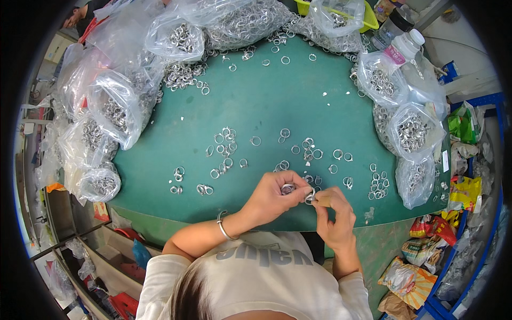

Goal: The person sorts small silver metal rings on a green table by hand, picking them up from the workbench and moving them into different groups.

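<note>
We see a broad green tabletop (256, 96) filling the middle of the frame, with clear plastic bags (133, 120) of silver metal rings crowding its upper, left and right edges. At lower centre our left hand (266, 197) curls closed around several silver rings (288, 189); our right hand (336, 216), just beside it, is pinched narrow. A silver bangle (223, 226) circles our left wrist. One small silver ring (309, 198) sits between both hands' fingertips, and loose rings (226, 133) lie clustered beyond.
</note>
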Demonstrator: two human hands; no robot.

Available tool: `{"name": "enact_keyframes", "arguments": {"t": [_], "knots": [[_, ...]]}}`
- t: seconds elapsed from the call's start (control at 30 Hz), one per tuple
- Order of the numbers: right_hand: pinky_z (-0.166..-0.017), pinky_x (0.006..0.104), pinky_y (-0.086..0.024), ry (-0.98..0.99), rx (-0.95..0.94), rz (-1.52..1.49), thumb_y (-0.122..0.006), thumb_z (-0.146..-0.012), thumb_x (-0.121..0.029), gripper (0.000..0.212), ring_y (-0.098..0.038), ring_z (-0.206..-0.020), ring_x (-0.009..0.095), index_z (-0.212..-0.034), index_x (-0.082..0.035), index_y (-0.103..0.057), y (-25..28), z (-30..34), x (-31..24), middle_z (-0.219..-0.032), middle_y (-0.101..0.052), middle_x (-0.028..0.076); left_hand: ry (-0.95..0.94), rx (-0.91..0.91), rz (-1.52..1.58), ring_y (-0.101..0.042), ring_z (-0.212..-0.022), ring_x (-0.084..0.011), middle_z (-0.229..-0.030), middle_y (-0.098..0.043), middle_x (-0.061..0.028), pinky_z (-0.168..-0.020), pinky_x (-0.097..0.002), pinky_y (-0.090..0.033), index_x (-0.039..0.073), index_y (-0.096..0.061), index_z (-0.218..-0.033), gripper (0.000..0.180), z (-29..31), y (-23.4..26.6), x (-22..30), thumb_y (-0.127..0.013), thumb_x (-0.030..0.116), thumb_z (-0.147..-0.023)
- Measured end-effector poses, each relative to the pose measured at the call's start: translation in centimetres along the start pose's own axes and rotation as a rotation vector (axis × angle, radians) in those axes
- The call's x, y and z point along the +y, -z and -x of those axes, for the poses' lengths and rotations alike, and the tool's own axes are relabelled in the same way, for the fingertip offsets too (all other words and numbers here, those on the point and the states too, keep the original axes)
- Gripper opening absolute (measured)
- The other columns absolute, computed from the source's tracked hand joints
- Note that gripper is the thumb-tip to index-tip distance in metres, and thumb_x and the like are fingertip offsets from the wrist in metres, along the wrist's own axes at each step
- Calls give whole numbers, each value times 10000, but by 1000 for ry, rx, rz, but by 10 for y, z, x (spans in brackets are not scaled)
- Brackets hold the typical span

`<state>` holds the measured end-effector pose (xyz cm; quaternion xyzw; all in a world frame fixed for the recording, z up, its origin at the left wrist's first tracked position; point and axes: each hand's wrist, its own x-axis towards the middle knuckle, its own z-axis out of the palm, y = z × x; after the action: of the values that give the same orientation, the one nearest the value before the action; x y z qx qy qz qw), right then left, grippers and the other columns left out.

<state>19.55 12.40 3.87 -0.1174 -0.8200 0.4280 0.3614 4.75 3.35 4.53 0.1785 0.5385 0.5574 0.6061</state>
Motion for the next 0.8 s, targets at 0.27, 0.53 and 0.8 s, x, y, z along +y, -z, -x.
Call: {"name": "enact_keyframes", "arguments": {"t": [0.27, 0.53, 0.8], "knots": [[-575, 379, -428, -81, -84, 186, -604, -756, 71, 272, -554, -683, 305, -1018, 25, -552, 8, -7, -12, -815, -597, 148, -312, 148, -290, -481, -602, -25, -726, -595, -4, -507, -179, -373, -7, -605, -881, 128, -2, -7, -15, -644, 115, -887], [-658, 311, -492, -406, -57, 44, -626, -816, 90, 306, -608, -752, 214, -1092, 41, -503, 11, -7, -19, -888, -616, 140, -409, 193, -391, -535, -658, -35, -778, -639, -33, -556, -192, -429, -6, -587, -872, 94, -2, -14, -15, -641, 70, -876], [-676, 280, -512, -472, 192, -50, -633, -798, 116, 235, -628, -751, 170, -994, 33, -533, 1, 7, -11, -855, -640, 117, -280, -132, -169, -533, -655, -34, -761, -628, -18, -524, -184, -406, -9, -660, -991, 154, -2, -5, 6, -631, 105, -892]]}}
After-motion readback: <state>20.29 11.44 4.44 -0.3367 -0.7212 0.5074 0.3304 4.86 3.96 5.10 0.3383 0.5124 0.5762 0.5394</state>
